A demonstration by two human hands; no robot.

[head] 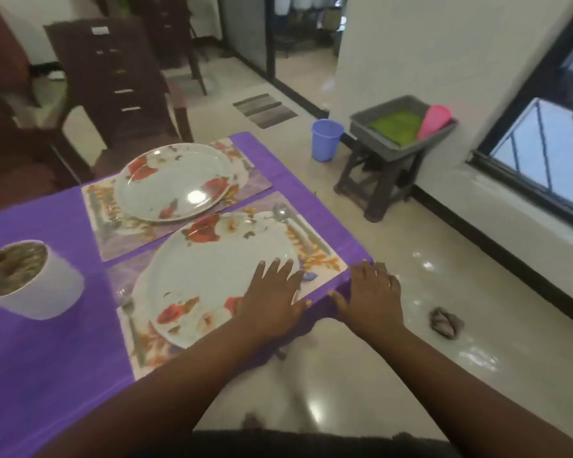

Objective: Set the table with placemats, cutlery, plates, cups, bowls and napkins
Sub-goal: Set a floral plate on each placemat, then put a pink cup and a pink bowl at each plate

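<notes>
Left hand point(272, 295) lies flat, fingers released, on the near plate point(212, 279), settling it on its placemat point(325, 259) at the bench edge. Right hand point(371, 292) hovers loose, holding nothing. Cups, bowls, napkins look due next.

The left hand point(272, 299) hides the near plate's point(212, 276) rim. The fork point(131, 325) is blurred, and the white pot point(37, 285) is cut off by the frame's left edge.
</notes>
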